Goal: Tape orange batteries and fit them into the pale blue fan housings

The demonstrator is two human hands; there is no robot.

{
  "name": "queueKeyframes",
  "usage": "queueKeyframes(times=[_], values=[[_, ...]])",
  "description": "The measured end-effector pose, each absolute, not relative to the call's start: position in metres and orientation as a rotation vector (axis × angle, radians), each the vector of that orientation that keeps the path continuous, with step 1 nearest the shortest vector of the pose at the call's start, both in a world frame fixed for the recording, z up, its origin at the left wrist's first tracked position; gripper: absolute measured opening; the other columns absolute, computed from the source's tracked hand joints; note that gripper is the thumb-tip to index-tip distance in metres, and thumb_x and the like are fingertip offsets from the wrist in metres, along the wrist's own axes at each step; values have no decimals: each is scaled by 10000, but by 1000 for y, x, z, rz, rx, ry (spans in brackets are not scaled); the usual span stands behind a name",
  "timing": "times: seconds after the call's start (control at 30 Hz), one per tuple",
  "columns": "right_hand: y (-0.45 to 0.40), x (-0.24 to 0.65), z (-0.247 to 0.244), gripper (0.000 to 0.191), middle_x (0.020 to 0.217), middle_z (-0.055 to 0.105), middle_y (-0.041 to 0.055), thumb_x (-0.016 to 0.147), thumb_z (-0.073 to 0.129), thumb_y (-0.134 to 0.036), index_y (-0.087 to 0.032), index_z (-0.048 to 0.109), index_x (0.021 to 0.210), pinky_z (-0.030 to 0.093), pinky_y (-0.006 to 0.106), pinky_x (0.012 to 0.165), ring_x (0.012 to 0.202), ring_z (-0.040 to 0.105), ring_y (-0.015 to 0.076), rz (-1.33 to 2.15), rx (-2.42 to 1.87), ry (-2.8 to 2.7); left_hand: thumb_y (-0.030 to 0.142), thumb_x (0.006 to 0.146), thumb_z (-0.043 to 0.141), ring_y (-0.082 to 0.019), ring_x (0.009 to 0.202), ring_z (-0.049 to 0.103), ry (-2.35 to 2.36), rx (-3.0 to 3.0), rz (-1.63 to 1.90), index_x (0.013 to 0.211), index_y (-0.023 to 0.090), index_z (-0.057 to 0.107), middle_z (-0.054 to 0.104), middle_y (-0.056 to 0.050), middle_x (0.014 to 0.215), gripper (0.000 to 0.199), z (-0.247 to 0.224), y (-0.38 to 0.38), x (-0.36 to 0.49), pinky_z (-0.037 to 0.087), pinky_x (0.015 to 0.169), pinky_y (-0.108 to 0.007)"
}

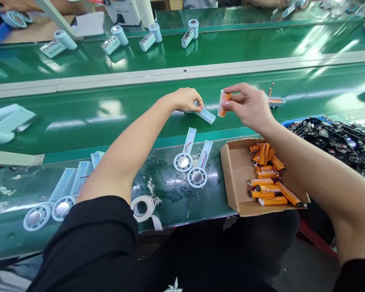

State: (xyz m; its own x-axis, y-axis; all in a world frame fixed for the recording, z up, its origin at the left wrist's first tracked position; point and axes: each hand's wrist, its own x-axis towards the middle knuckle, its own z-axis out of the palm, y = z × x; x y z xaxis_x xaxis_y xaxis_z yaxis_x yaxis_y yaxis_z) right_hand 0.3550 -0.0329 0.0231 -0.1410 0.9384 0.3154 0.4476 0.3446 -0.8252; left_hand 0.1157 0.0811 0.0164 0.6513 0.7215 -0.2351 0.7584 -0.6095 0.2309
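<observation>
Over the green belt, my left hand (187,100) is closed on a light blue plastic fan housing (206,116); its handle end sticks out to the right and the rest is hidden under the hand. A thin wire shows near the fingertips. Just to the right, my right hand (251,103) pinches an orange cylindrical battery (224,103) upright, with a whitish strip along its side. It is slightly blurred and apart from the housing. Two similar housings with round grilles, a left one (183,162) and a right one (197,177), lie on the bench below, red wires in their handles.
An open cardboard box (231,178) holds several orange batteries (266,182). Beside it are many dark circuit parts (331,140). A tape roll (142,208) lies near the front edge, more housings (36,217) at left. A rail (182,75) separates the far belt, where paired parts (154,32) stand.
</observation>
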Motion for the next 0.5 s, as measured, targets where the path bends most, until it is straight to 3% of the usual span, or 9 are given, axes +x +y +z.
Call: queueKeyframes(times=[0.13, 0.3, 0.5], values=[[-2, 332, 1, 370, 779, 750, -16, 898, 694, -238, -194, 681, 1265, 545, 355, 799, 705, 662, 175, 603, -1333, -2005, 414, 909, 638, -227, 1066, 675, 1279, 2536, -101, 1188, 253, 770, 759, -43, 1125, 348, 20, 75, 127, 445, 961, -309], [0, 329, -5, 319, 839, 777, 34, 907, 659, -237, -182, 704, 1218, 525, 366, 833, 804, 701, 239, 485, -1521, -2209, 332, 927, 615, -249, 1122, 665, 1330, 2491, 30, 1200, 229, 735, 748, -60, 1191, 316, 13, 76, 141, 438, 971, -330], [8, 321, -6, 379, 1069, 792, 87, 983, 578, -363, -255, 718, 1319, 489, 402, 858, 984, 706, 336, 213, -1712, -2554, 237, 868, 600, -230, 1020, 650, 1369, 2398, 215, 1047, 213, 753, 761, -51, 1070, 237, 0, 87, 153, 432, 908, -341]])
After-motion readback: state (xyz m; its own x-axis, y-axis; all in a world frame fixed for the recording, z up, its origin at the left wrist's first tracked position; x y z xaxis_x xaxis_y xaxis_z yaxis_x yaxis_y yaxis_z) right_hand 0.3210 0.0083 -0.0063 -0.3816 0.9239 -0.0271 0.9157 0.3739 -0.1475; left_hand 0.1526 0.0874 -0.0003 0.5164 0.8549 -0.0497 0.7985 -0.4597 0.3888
